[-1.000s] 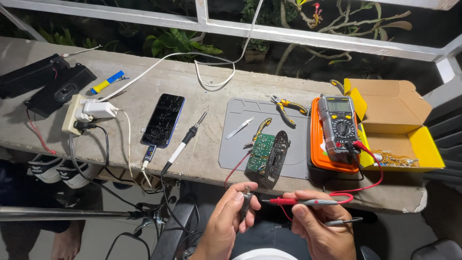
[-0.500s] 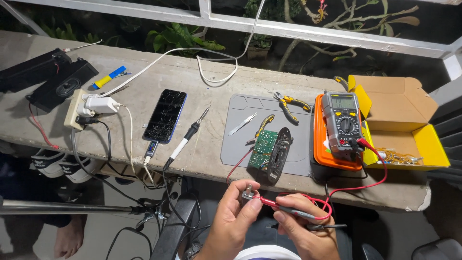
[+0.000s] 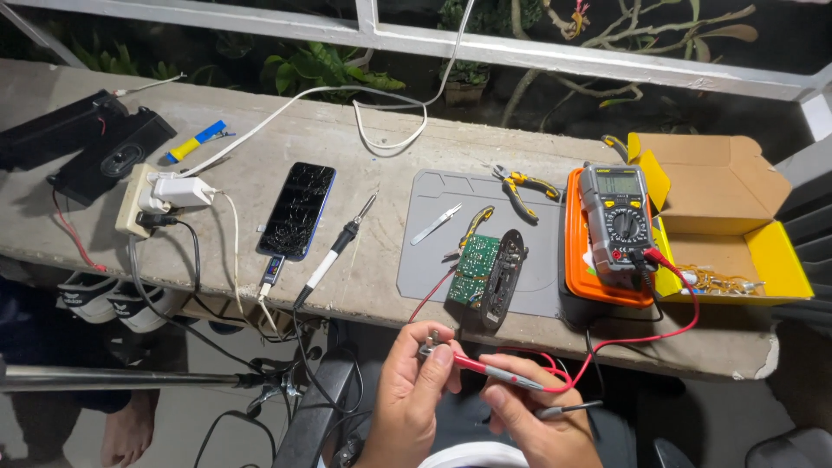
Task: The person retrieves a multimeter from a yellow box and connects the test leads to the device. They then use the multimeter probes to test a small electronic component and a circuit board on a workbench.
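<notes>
Left hand [image 3: 414, 390] pinches small part [image 3: 431, 341] — light, fiddly, best held by edges; right hand [image 3: 529, 416] at 3 o'clock grips red probe [image 3: 496, 373], black probe [image 3: 568, 407] — slim, stiff.

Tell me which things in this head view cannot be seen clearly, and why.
- Small part in the left hand: the fingers cover most of it.
- Multimeter screen: reading too small.
- Right hand: its lower part is cut off by the bottom edge.
- Cardboard box: the tangled contents are too small to tell.
- Circuit board: components too small.
</notes>
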